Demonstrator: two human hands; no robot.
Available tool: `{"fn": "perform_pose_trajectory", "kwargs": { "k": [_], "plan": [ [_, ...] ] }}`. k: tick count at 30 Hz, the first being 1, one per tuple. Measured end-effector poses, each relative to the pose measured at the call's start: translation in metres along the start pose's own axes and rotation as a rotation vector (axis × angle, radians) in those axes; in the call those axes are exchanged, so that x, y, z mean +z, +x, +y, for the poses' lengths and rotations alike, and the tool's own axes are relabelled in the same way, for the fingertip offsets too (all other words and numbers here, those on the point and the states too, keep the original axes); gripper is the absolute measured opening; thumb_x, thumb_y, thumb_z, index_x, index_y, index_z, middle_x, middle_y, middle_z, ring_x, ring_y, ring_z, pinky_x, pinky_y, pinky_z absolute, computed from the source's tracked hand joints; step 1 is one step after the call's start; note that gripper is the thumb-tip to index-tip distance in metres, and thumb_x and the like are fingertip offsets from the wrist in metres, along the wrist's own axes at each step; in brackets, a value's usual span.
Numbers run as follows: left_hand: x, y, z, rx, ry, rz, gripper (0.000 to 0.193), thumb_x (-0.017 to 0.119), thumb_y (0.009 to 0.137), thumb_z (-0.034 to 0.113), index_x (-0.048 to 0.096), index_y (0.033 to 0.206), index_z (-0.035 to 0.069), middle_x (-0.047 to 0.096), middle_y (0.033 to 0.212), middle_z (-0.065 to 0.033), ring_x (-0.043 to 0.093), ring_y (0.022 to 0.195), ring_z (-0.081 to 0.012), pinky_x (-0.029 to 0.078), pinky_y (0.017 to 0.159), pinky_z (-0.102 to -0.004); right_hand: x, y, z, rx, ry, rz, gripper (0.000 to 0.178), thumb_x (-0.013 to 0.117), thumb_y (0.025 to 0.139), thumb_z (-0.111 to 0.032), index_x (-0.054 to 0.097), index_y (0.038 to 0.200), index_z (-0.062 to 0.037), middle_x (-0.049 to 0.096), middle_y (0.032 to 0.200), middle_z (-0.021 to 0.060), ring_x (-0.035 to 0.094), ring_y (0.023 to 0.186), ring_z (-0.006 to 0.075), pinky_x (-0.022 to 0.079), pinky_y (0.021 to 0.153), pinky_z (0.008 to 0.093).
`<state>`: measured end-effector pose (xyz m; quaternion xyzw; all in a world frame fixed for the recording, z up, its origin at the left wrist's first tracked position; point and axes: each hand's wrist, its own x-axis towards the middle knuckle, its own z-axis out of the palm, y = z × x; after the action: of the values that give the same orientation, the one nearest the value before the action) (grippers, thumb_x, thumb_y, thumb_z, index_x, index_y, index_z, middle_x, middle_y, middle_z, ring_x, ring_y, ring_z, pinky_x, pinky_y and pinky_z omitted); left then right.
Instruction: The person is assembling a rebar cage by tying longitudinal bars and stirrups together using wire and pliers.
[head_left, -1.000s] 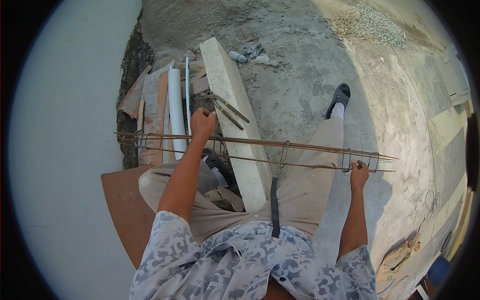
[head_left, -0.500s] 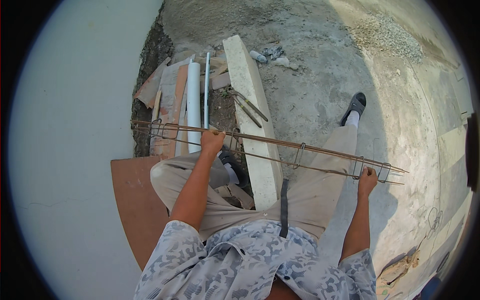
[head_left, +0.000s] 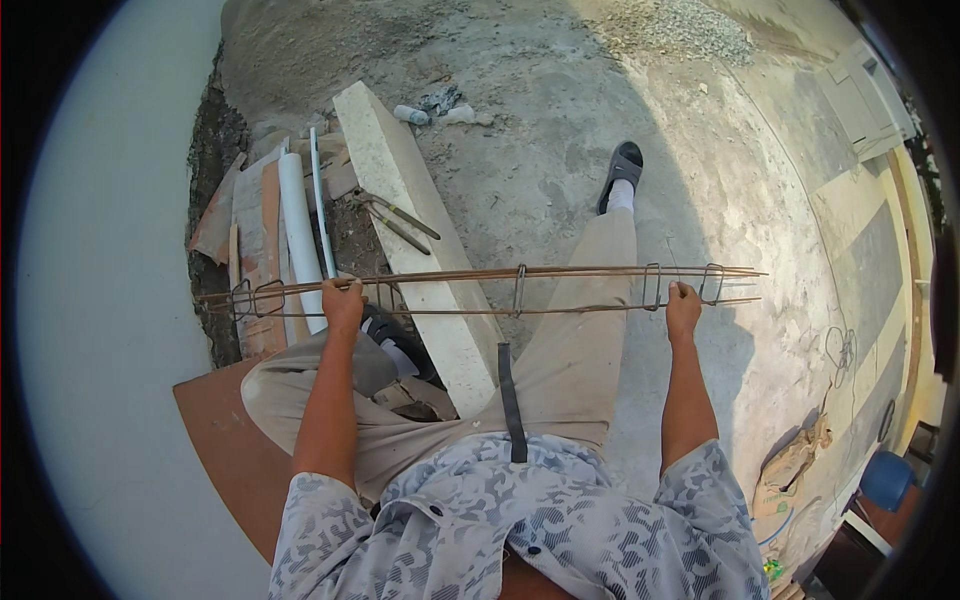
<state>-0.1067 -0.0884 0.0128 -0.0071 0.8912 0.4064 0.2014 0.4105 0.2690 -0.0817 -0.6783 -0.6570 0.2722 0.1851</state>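
Note:
A long, narrow rebar cage [head_left: 580,271] of thin rusty rods spans the view in front of me, nearly level. Square wire stirrups ring its rods near both ends and around the middle. My left hand [head_left: 343,303] is closed around the rods on the left part. Towards the right end, my right hand [head_left: 683,308] grips the cage beside a stirrup. Beyond the cage, pincers [head_left: 402,222] with long handles lie on a pale concrete beam [head_left: 415,185], touched by neither hand.
Left of the beam lie a white pipe [head_left: 298,225], a thinner pipe [head_left: 320,190] and boards [head_left: 260,230], beside a pale wall [head_left: 110,250]. A brown panel [head_left: 225,430] sits near my bent knee. Gravel [head_left: 690,32] is heaped far off; a blue container [head_left: 887,480] stands at right.
The cage has gone from sloping down to the right to nearly level, its right end raised. My view has turned, so the surroundings shift left. Both hands keep their hold.

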Motion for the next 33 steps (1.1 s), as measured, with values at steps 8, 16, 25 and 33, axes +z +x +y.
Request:
{"fn": "perform_pose_trajectory", "kwargs": {
  "k": [8,16,25,33],
  "plan": [
    [0.008,-0.005,0.008,-0.101,-0.230,-0.176,0.048,0.057,0.100,0.012,0.040,0.144,-0.001,0.062,0.113,-0.0189,0.074,0.083,-0.0286,0.061,0.071,-0.0373,0.002,-0.005,-0.025,0.069,0.107,-0.100,0.034,0.066,0.093,-0.025,0.072,0.108,0.0049,0.074,0.099,0.0227,0.070,0.094,0.0343,0.052,0.086,0.0409],
    [0.022,0.006,-0.003,-0.223,-0.461,-0.177,0.020,0.053,0.100,0.005,0.050,0.120,0.004,0.061,0.104,-0.0126,0.073,0.081,-0.0296,0.065,0.063,-0.0385,0.026,-0.007,-0.001,0.074,0.206,-0.280,0.025,0.062,0.096,-0.017,0.069,0.100,0.0062,0.066,0.074,0.0119,0.061,0.068,0.0186,0.049,0.066,0.0346],
    [0.031,0.001,0.004,-0.205,-0.528,-0.010,0.016,0.055,0.094,-0.005,0.053,0.106,0.006,0.063,0.093,-0.0116,0.071,0.073,-0.0263,0.066,0.057,-0.0408,0.025,-0.005,0.015,-0.072,0.237,-0.269,0.022,0.058,0.099,-0.015,0.065,0.089,0.0040,0.057,0.068,0.0067,0.056,0.060,0.0148,0.047,0.058,0.0317],
    [-0.020,0.018,0.006,-0.218,-0.528,-0.001,0.024,0.052,0.092,-0.006,0.052,0.114,0.002,0.063,0.095,-0.0144,0.072,0.076,-0.0289,0.067,0.060,-0.0435,0.013,-0.044,-0.038,-0.026,0.299,-0.257,0.023,0.059,0.098,-0.015,0.065,0.093,0.0067,0.062,0.068,0.0106,0.059,0.060,0.0174,0.049,0.061,0.0346]
  ]
}}
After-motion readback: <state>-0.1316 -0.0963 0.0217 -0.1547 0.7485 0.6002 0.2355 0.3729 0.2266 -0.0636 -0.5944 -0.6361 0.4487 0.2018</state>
